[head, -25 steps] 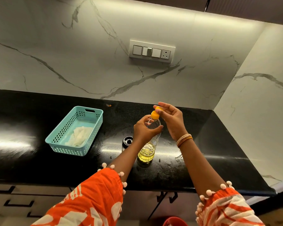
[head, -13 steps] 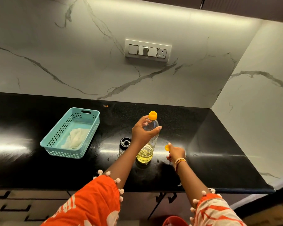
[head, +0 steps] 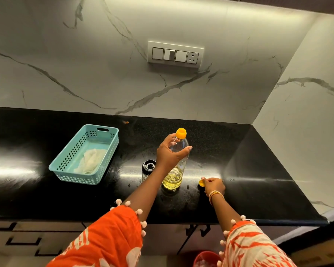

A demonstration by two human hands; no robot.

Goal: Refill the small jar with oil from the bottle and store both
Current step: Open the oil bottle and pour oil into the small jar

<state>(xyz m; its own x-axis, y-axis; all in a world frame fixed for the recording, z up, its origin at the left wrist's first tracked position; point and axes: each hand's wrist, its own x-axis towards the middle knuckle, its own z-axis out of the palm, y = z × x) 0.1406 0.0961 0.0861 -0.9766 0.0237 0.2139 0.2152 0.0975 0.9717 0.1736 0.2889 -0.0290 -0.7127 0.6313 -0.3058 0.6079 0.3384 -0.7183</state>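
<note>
A clear plastic oil bottle [head: 174, 176] with an orange neck piece stands upright on the black counter [head: 258, 189], yellow oil filling its lower part. My left hand [head: 169, 154] grips its upper half. Just left of the bottle stands the small glass jar [head: 148, 168] with a dark top. My right hand [head: 213, 185] is low on the counter to the right of the bottle, its fingers pinching a small yellow cap [head: 201, 183] at the counter surface.
A teal perforated basket [head: 66, 168] with a white cloth inside sits on the counter to the left. Marble walls close the back and right side. A switch panel [head: 175, 54] is on the back wall. A red bucket [head: 206, 259] stands on the floor below.
My right hand took the yellow cap off the bottle's top and brought it down to the counter at the right. My left hand kept its grip on the bottle.
</note>
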